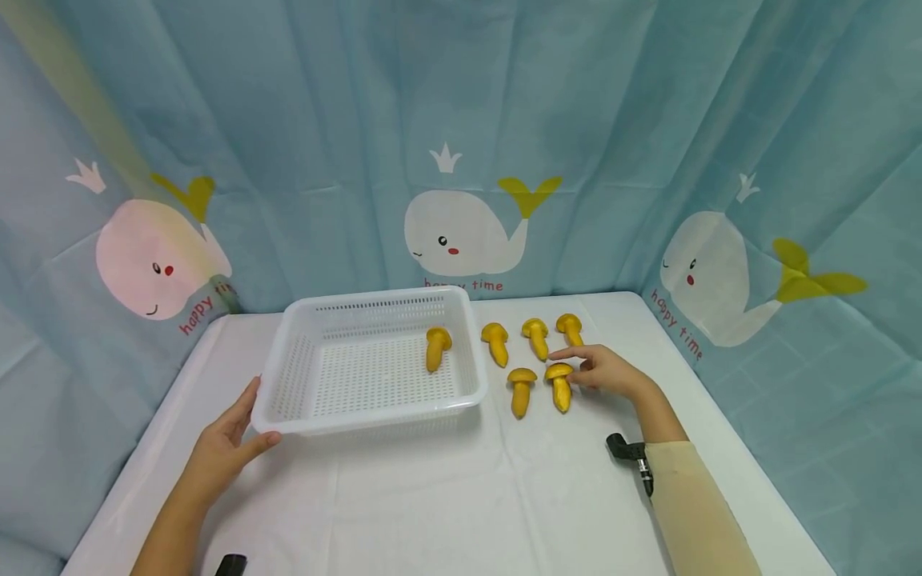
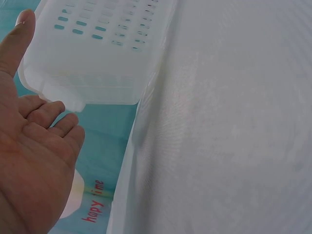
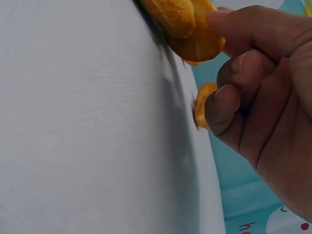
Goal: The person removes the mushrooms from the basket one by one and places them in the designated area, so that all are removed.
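Observation:
A white plastic basket [image 1: 360,422] with perforated sides stands on the left half of the table. My left hand [image 1: 225,450] is at its front left corner, thumb stretched along the front and fingers on the left side. Inside the basket, toward its right, lies one yellow toy mushroom [image 1: 435,350]. My right hand [image 1: 601,371] is at the nearer right mushroom [image 1: 561,397]; the index finger reaches straight past its cap, and the thumb tip touches the cap's edge. In the right wrist view the other fingers are bent, with no mushroom in them.
To the left of that mushroom lies another mushroom [image 1: 521,398]. Behind them, a back row holds a left mushroom [image 1: 495,344], a middle one [image 1: 536,338] and a right one [image 1: 570,329]. A blue curtain [image 1: 346,160] with printed whales surrounds the white table [image 1: 432,512].

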`<control>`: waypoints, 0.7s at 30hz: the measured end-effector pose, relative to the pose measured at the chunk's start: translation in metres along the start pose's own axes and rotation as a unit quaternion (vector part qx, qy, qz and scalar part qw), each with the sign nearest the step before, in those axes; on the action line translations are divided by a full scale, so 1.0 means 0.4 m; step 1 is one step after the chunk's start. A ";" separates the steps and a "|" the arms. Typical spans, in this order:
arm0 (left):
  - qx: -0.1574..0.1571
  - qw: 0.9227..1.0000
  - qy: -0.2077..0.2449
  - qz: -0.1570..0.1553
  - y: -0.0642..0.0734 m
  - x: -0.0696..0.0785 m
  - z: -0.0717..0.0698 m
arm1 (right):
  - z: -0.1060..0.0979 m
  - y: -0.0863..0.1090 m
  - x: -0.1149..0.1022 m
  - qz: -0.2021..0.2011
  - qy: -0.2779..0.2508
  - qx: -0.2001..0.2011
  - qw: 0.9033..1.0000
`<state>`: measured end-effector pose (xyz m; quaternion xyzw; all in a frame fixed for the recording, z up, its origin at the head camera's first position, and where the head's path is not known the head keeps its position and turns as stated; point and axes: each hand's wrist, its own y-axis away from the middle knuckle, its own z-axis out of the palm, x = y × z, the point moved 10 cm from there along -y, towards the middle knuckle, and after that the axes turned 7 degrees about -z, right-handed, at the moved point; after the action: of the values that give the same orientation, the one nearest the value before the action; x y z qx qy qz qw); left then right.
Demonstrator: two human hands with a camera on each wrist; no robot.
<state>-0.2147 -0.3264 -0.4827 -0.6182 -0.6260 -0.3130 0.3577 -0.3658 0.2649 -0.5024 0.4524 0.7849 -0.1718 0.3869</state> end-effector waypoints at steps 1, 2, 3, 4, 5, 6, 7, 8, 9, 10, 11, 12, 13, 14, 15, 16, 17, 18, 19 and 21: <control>0.000 1.000 -0.002 -0.001 0.002 -0.001 -0.001 | -0.004 0.000 -0.006 -0.002 0.003 0.002 1.000; 0.001 1.000 -0.003 -0.002 0.003 -0.001 -0.002 | -0.010 0.000 -0.012 -0.005 0.005 0.006 1.000; 0.002 1.000 -0.007 -0.005 0.004 -0.001 -0.002 | -0.016 0.001 -0.017 -0.005 0.009 0.012 1.000; 0.003 1.000 -0.012 -0.007 0.003 -0.002 -0.002 | -0.022 0.003 -0.021 -0.004 0.011 0.017 1.000; 0.005 1.000 -0.016 -0.009 0.004 -0.002 -0.002 | -0.028 0.005 -0.026 -0.002 0.012 0.022 1.000; 0.005 1.000 -0.018 -0.011 0.004 -0.002 -0.001 | -0.034 0.007 -0.030 0.001 0.014 0.028 1.000; 0.005 1.000 -0.021 -0.013 0.001 -0.002 -0.001 | -0.041 0.009 -0.034 0.004 0.016 0.034 0.999; 0.006 1.000 -0.024 -0.015 -0.001 -0.002 0.000 | -0.048 0.011 -0.039 0.007 0.017 0.039 0.999; 0.004 1.000 -0.025 -0.017 -0.001 -0.003 0.002 | -0.054 0.012 -0.046 0.008 0.020 0.043 0.999; 0.004 1.000 -0.022 -0.016 0.000 -0.001 0.004 | -0.061 0.013 -0.056 0.007 0.022 0.046 0.999; 0.003 1.000 -0.018 -0.014 0.001 0.000 0.006 | -0.068 0.013 -0.067 0.006 0.024 0.048 0.999; 0.002 1.000 -0.015 -0.013 0.002 -0.001 0.009 | -0.075 0.012 -0.081 0.002 0.028 0.049 0.998; 0.000 1.000 -0.011 -0.010 0.003 0.000 0.010 | -0.084 0.009 -0.098 -0.004 0.031 0.051 0.998; -0.002 1.000 -0.006 -0.008 0.003 0.001 0.011 | -0.093 0.005 -0.117 -0.010 0.035 0.052 0.998; -0.003 1.000 -0.004 -0.007 0.003 0.001 0.011 | -0.102 0.001 -0.137 -0.017 0.038 0.052 0.998; -0.002 1.000 -0.002 -0.006 0.002 0.001 0.010 | -0.111 -0.005 -0.159 -0.023 0.040 0.051 0.998; -0.002 1.000 -0.003 -0.008 0.000 -0.001 0.008 | -0.119 -0.012 -0.181 -0.026 0.044 0.050 0.997; -0.002 1.000 -0.004 -0.012 -0.001 -0.003 0.005 | -0.128 -0.019 -0.203 -0.031 0.049 0.050 0.997; -0.001 1.000 -0.004 -0.014 -0.002 -0.004 0.003 | -0.137 -0.025 -0.225 -0.034 0.052 0.051 0.997; 0.000 1.000 -0.006 -0.018 -0.002 -0.007 0.002 | -0.154 -0.035 -0.265 -0.038 0.061 0.052 0.996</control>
<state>-0.2156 -0.3274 -0.4855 -0.6086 -0.6393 -0.3161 0.3478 -0.3748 0.2345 -0.3830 0.4517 0.8137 -0.1986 0.3074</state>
